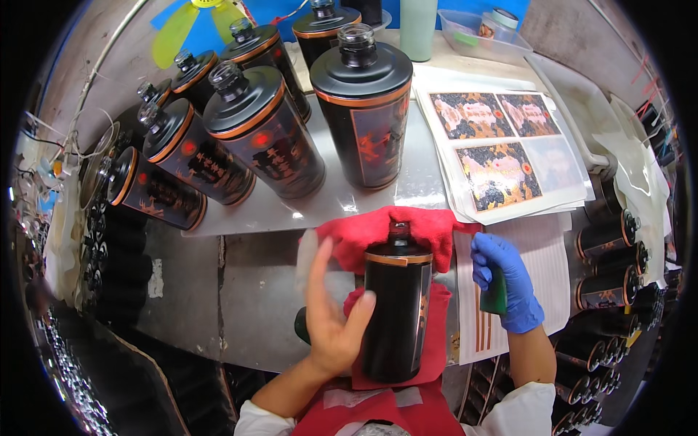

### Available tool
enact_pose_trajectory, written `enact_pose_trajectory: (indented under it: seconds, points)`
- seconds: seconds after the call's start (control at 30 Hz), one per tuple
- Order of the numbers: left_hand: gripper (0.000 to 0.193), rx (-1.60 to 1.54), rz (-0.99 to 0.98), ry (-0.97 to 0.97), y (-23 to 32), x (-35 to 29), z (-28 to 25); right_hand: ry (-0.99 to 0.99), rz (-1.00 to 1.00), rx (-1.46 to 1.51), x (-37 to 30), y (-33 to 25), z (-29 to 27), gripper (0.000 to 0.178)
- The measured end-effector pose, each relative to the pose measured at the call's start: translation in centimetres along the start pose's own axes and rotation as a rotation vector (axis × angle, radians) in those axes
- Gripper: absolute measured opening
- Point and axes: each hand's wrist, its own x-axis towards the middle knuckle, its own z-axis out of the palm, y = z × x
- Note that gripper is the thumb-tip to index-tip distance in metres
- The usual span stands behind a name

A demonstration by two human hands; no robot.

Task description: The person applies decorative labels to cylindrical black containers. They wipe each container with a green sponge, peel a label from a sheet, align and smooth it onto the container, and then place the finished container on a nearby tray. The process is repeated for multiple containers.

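Note:
A black glass bottle [392,320] with a copper-coloured band round its shoulder lies on a red cloth [436,240], neck pointing away from me. Beside its left side is my left hand [333,323], fingers spread, holding nothing. The thumb tip meets or overlaps the bottle's edge; one finger wears a whitish cover. My right hand [507,280], in a blue glove, is closed round a flat green scraper [494,292]. It hovers over or rests on a pale sheet [542,291] bearing thin copper-coloured strips; I cannot tell which.
Several decorated black bottles [363,123] stand on the far left and middle of the table. Printed decal sheets [502,152] are stacked at the far right, before a clear plastic tub [483,40]. More bottles [607,287] lie on racks at the right. A yellow-green fan [178,33] is behind.

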Motion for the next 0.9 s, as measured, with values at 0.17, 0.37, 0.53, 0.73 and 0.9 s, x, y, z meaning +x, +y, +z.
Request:
enact_pose_trajectory:
  seconds: [0.17, 0.37, 0.53, 0.73, 0.9]
  points:
    - [0.071, -0.259, -0.162, 0.046, -0.2, 3.7, 2.2, 0.025, 0.067, 0.202, -1.6, 1.9, -1.5, 0.023]
    - [0.071, -0.208, -0.220, -0.010, -0.5, 4.1, 3.0, 0.001, 0.114, 0.177, -1.4, 2.9, -2.2, 0.022]
    - [0.068, -0.155, -0.212, -0.052, -0.5, 4.1, 3.0, -0.014, 0.120, 0.171, -1.0, 3.1, -1.8, 0.019]
    - [0.066, -0.572, -0.289, -0.010, 0.3, 4.5, 3.2, 0.002, 0.115, 0.144, -0.8, 3.1, -2.0, 0.018]
    - [0.070, -0.387, -0.240, -0.070, -0.4, 4.4, 3.0, -0.005, 0.123, 0.157, -0.6, 3.6, -2.5, 0.018]
